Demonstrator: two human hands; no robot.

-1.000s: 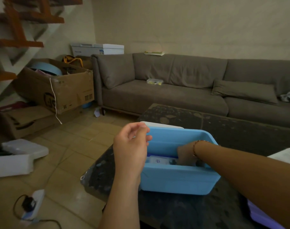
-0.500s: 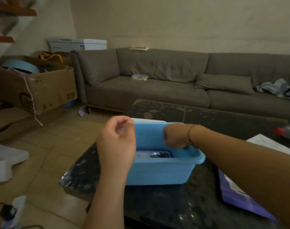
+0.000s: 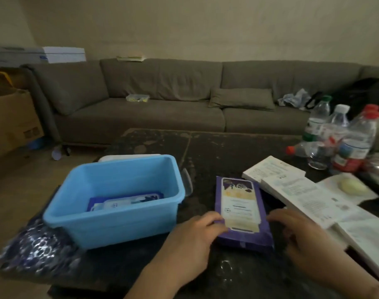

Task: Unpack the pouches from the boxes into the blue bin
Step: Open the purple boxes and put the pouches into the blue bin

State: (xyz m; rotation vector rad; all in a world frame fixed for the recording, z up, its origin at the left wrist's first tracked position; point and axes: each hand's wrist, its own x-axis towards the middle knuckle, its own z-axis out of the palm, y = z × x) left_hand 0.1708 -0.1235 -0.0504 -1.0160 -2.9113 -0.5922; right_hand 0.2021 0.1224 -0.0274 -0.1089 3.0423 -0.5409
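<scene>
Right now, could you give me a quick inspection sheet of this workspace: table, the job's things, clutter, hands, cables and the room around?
Surface: dark, worn table.
Job's things: blue bin with a pouch lying inside; purple box flat on the table, right of the bin.
Clutter: white boxes and bottles at right; shiny plastic wrap at left.
Hands: left hand touches the box's left edge; right hand is at its right edge, grip blurred.
Cables: nothing seen.
Surroundings: grey sofa, cardboard box on the floor at left.
</scene>
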